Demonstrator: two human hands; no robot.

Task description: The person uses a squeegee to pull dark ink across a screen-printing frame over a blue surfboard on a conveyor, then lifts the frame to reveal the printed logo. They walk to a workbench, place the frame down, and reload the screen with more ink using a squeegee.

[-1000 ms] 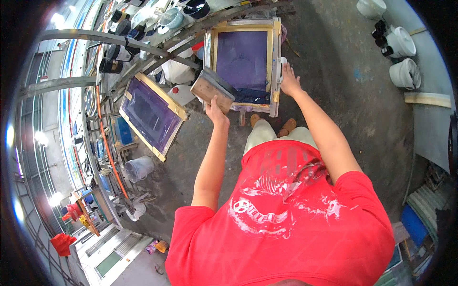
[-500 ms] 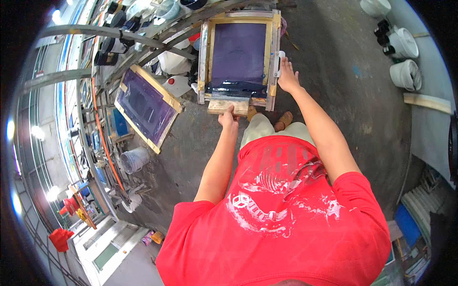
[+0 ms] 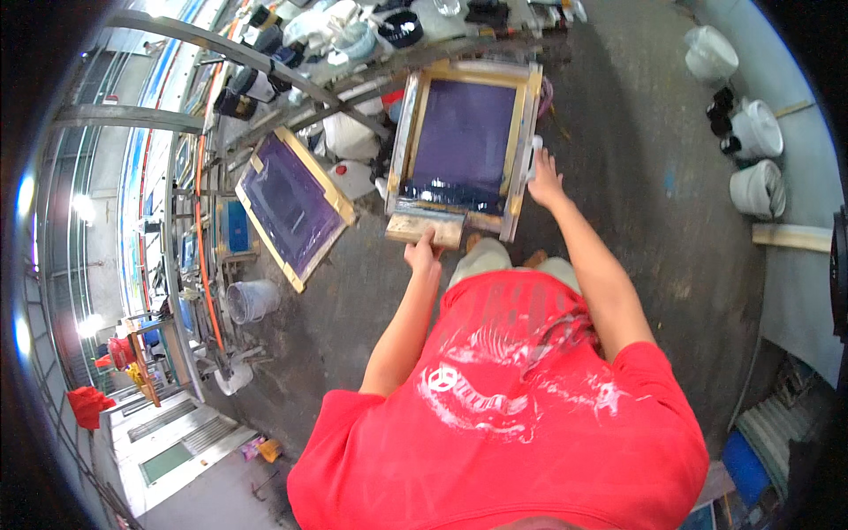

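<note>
My left hand [image 3: 424, 252] grips a squeegee [image 3: 411, 230] with a pale wooden handle, its blade against the lower end of an upright screen [image 3: 464, 132]. That screen has a purple mesh in a taped metal frame, with glossy dark ink [image 3: 449, 194] along its bottom. At the frame's right side, my right hand [image 3: 545, 177] has fingers stretched out, beside or touching a white fitting [image 3: 536, 152]; exact contact is unclear. A second taped purple screen [image 3: 291, 203] leans tilted at my left.
Metal racks [image 3: 177, 35] hold tubs and jars [image 3: 402, 26] along the left and top. A translucent bucket [image 3: 252, 300] sits on the floor [image 3: 671, 247] at left. White buckets [image 3: 755, 190] line the wall at right. A jug [image 3: 349, 177] stands between the two screens.
The squeegee in my left hand has swung from a tilted position left of the screen to level along its bottom edge. The surroundings appear slightly shifted as my head moved.
</note>
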